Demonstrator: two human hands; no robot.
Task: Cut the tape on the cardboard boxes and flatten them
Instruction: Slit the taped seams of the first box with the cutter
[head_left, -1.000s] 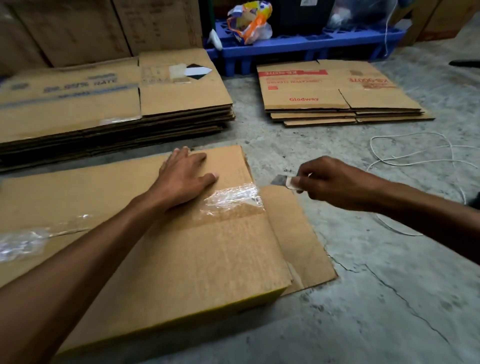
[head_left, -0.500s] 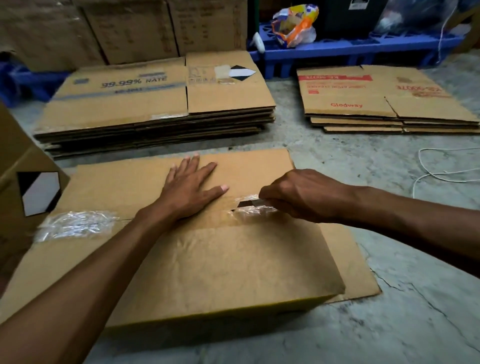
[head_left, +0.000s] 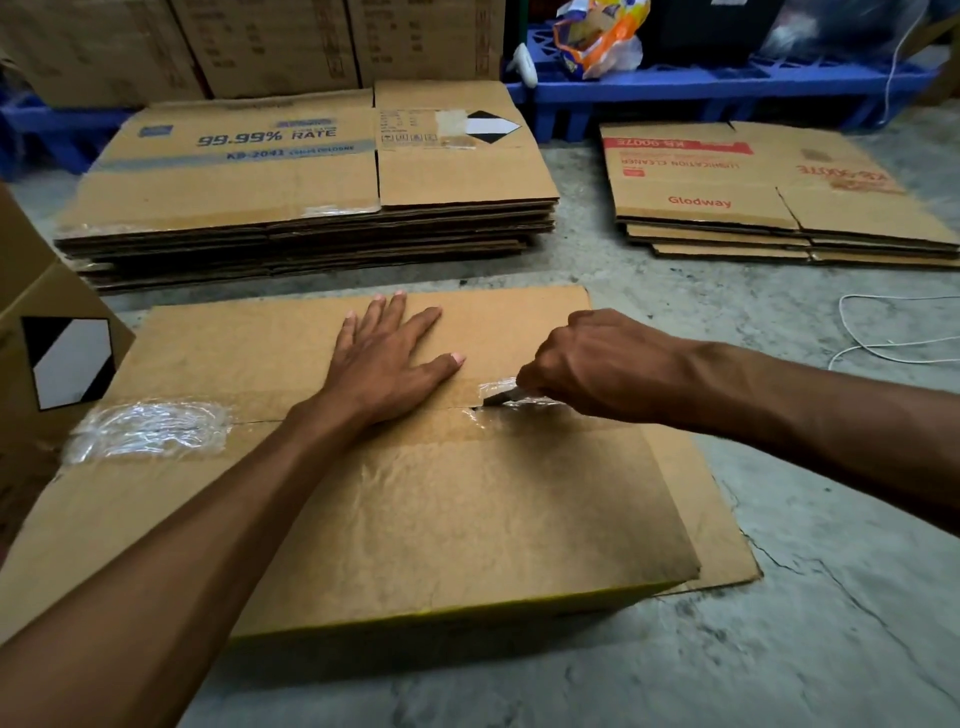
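Two hands worked the brown cardboard box (head_left: 415, 519) on the concrete floor (head_left: 779, 649): left hand (head_left: 387, 364) pressed flat with fingers spread just beside the small blade (head_left: 498, 397) gripped in the right hand (head_left: 587, 364), which sat in the clear tape seam (head_left: 498, 410), so a slip could likely nick the thumb (head_left: 447, 364).

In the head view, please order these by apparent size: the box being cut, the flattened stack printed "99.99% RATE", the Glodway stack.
1. Box being cut, though it lies nearest the camera.
2. "99.99% RATE" stack.
3. Glodway stack, partly cut off at the edge.
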